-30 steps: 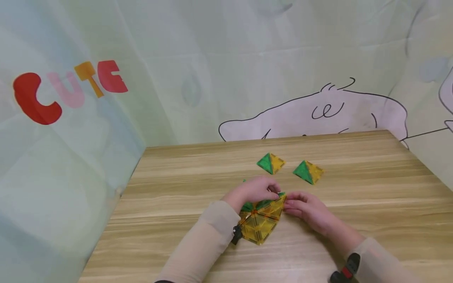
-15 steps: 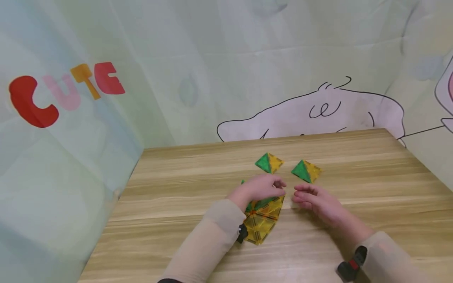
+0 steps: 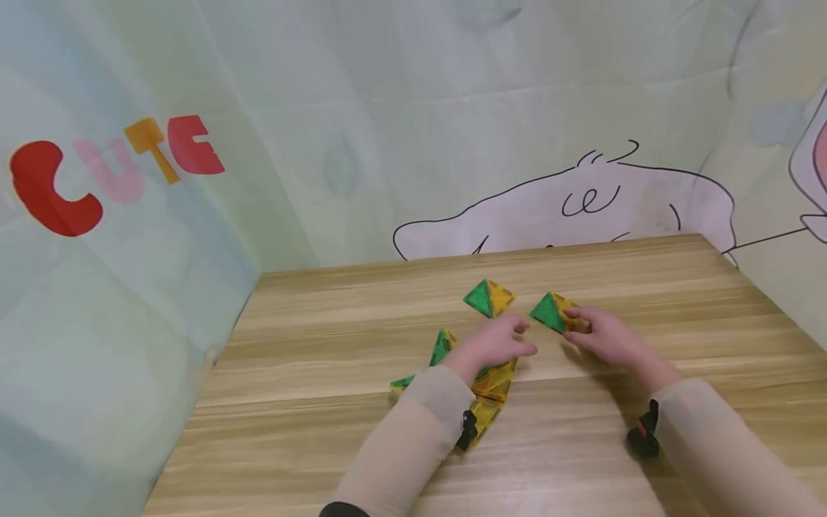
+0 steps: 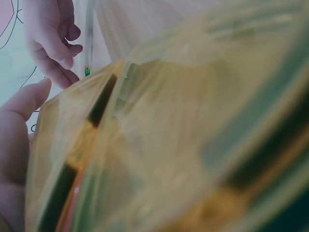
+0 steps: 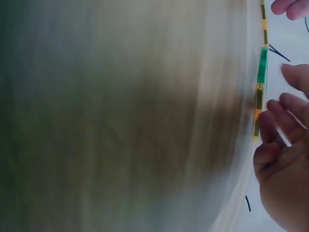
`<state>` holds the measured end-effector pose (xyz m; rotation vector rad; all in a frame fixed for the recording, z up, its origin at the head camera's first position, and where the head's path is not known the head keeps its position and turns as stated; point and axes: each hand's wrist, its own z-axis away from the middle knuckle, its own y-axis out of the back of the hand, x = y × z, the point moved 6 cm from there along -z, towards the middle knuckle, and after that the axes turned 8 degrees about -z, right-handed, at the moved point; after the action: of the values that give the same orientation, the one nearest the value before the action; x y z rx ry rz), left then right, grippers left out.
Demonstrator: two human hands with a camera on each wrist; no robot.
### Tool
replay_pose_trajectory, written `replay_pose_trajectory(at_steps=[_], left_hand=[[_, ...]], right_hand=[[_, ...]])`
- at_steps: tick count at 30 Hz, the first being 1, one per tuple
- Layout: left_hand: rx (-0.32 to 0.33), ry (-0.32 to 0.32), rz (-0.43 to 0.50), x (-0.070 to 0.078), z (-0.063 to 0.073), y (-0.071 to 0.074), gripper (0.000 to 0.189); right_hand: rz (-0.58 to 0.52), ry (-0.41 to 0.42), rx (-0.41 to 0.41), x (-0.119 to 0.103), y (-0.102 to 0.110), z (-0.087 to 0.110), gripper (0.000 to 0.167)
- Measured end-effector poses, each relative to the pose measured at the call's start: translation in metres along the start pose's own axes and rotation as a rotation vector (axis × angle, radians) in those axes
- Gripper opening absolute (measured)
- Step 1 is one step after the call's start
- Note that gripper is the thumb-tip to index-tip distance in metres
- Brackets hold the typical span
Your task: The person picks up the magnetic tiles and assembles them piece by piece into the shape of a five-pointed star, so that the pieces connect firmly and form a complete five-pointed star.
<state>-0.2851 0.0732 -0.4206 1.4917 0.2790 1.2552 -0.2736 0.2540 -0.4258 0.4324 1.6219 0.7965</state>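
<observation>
My right hand (image 3: 607,336) reaches to a flat diamond of one green and one yellow triangular magnetic tile (image 3: 549,313). Its fingertips touch the yellow half, thumb and forefinger apart. In the right wrist view, those fingers (image 5: 274,116) lie beside the yellow tile edge (image 5: 258,108). My left hand (image 3: 496,341) hovers with spread fingers above a yellow and green magnetic tile build (image 3: 494,384), holding nothing. The left forearm hides much of that build; green points (image 3: 441,347) stick out beyond it. Yellow tiles (image 4: 159,135) fill the left wrist view, blurred.
A second green and yellow tile diamond (image 3: 489,298) lies farther back, left of the first. The wooden table (image 3: 310,337) ends at a printed cloth backdrop (image 3: 362,143) behind and on the left.
My right hand has left the build's right edge and moved up and right to the right-hand diamond. My left hand has lifted off the build's top edge and shifted slightly right, fingers spreading.
</observation>
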Motion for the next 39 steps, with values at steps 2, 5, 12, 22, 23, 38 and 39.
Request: replay_pose_trajectory(at_steps=[2, 5, 12, 22, 23, 38, 39], left_hand=[[-0.001, 0.003, 0.000, 0.000, -0.001, -0.003, 0.052], [-0.004, 0.001, -0.011, 0.002, -0.001, -0.004, 0.054], [0.024, 0.000, -0.126, 0.004, -0.004, 0.001, 0.057], [-0.014, -0.057, -0.345, 0.013, -0.012, -0.008, 0.068], [-0.018, -0.060, -0.363, 0.014, -0.013, -0.009, 0.068], [-0.062, 0.023, -0.548, 0.025, -0.019, -0.021, 0.071], [-0.058, 0.030, -0.564, 0.026, -0.020, -0.022, 0.070]], right_hand=[[0.028, 0.026, -0.017, 0.000, 0.000, 0.000, 0.045], [0.028, 0.043, -0.026, 0.000, 0.000, 0.003, 0.033], [0.111, 0.035, -0.005, 0.001, 0.001, 0.010, 0.058], [0.075, 0.112, -0.092, -0.001, -0.012, 0.023, 0.077], [0.081, 0.108, -0.086, 0.000, -0.012, 0.024, 0.079], [0.122, 0.020, -0.108, 0.008, -0.016, 0.024, 0.075], [0.119, 0.018, -0.106, 0.008, -0.016, 0.024, 0.074]])
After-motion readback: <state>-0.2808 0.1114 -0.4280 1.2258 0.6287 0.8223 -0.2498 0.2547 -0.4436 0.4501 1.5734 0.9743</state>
